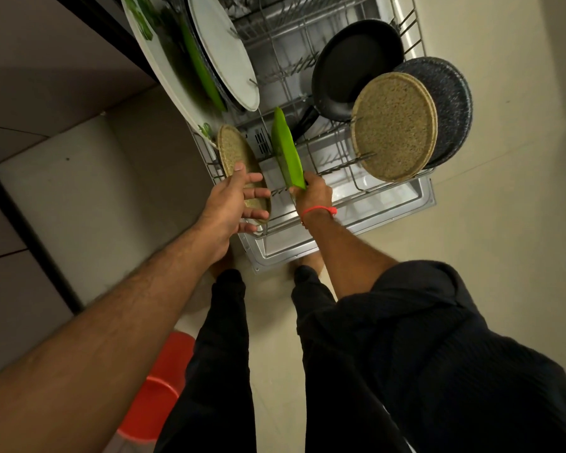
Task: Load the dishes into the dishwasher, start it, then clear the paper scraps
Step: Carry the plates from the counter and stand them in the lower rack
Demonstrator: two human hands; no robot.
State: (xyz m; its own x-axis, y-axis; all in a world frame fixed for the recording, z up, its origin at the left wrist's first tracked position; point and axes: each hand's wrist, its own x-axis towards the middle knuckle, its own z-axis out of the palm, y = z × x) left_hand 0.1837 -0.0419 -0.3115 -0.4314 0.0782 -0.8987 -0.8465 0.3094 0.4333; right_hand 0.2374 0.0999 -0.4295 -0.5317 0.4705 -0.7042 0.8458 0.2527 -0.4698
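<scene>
While setting the green plate (286, 152) on edge between the tines of the lower rack (360, 188), easy to let it slip: gripped only at its near rim by the right hand (312, 196), fingers curled round that edge, so a loose hold could drop it against the black frying pan (353, 68) just behind, or tip it sideways toward the speckled tan plate (234, 152) at the left. Possible also to miss the slot, since the tines near the front are thin and partly hidden by the plate itself. Left hand (234, 199) spread, fingers straight and a little apart, held over the near edge of that tan plate; whether touching it or only hovering, cannot tell. Could knock this plate out of its place if moved carelessly. Both forearms reaching forward and down over the open dishwasher door (420, 199), right wrist with a red thread bent down. Further back, standing in the rack: a white plate (224, 50), a large patterned platter (164, 76), a second tan plate (394, 125) leaning against a dark speckled plate (451, 103). Loading judged well along, start not yet done; paper scraps not in view.
</scene>
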